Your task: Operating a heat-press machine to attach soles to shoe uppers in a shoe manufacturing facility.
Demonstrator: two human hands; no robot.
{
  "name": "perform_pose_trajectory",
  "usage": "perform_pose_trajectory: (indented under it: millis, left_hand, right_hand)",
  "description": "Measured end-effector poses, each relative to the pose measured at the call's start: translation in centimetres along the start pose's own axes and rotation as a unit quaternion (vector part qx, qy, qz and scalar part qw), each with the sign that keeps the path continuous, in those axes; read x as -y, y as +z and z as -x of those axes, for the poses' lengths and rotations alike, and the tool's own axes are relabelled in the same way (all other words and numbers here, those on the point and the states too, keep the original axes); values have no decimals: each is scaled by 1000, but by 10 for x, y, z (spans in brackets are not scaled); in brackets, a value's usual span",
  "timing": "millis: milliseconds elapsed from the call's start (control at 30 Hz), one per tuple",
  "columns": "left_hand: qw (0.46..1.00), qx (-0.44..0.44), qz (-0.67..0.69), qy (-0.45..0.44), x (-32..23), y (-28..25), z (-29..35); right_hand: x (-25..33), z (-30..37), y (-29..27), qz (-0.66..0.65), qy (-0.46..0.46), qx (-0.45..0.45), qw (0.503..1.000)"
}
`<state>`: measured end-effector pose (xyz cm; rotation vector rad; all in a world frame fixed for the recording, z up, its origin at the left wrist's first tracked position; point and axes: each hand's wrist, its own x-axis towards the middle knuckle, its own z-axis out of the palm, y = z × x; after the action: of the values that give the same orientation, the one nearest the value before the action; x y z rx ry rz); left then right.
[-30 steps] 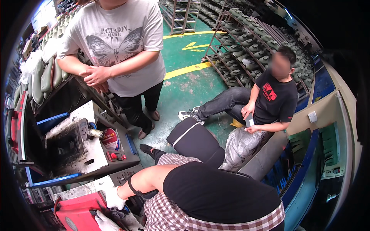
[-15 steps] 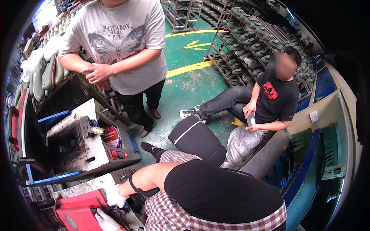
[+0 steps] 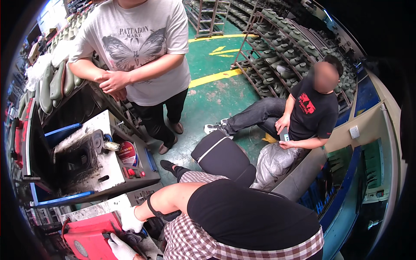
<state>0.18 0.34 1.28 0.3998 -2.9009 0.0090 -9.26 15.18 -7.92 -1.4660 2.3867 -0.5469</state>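
The white-gloved left hand (image 3: 120, 248) meets the edge of a red machine panel (image 3: 89, 234) beside a dark tab (image 3: 106, 235); the right hand (image 3: 131, 220) is by its upper corner. Whether either grips, I can't tell. Beyond stands a stained workbench (image 3: 113, 167); a seated co-worker (image 3: 308, 113) holds a phone (image 3: 284, 134).

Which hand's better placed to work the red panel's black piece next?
Probably your left hand: it's at the black piece on the red panel. Your right hand is farther off, by the panel's corner.
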Motion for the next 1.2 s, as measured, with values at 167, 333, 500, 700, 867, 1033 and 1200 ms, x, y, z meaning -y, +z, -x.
perform_pose_trajectory:
  millis: [167,333,500,700,867,1033,1200]
  left_hand:
    - [998,-52,-13,41,0,13,2]
    - [985,75,64,-141,-21,6,-3]
    - [977,-197,73,41,19,33,38]
    - [868,-280,231,-338,57,63,136]
    - [697,-223,69,-678,92,93,301]
    - [372,-194,-27,-907,66,91,457]
    - [152,-295,132,-934,78,102,568]
  right_hand:
    - [-6,4,4,-33,9,1,999]
    - [-12,10,-11,-30,11,4,999]
    - [-3,1,-11,-34,-6,-19,999]
    - [-4,12,-25,-139,-79,-106,981]
    - [11,3,-39,29,-78,-128,988]
    - [3,19,-19,-41,20,-42,998]
    - [7,5,-22,-42,63,-3,997]
